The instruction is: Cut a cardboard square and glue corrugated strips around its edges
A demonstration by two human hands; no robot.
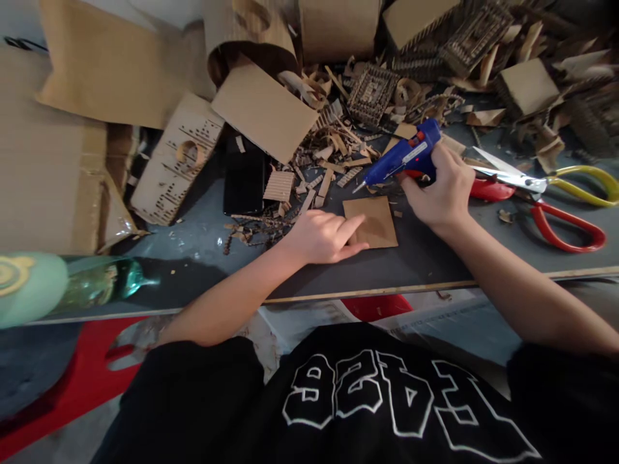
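A blue hot glue gun (406, 153) is gripped in my right hand (447, 187), its metal nozzle pointing down and left above the desk. Below the nozzle, a small square of brown cardboard (380, 222) lies flat on the dark desktop. My left hand (326, 237) rests at the left side of this square, index finger and thumb stretched apart over it, the other fingers partly curled. The nozzle is apart from the square. Right of my right hand lie large scissors (536, 187) with one yellow and one red handle, blades apart.
Cardboard scraps (333, 148) and strips heap behind my hands. A black phone (244, 180) lies left, near a slotted cardboard piece (181, 158). A greenish bottle (91, 280) lies at the left front edge. Cardboard tubes and sheets (265, 106) fill the back.
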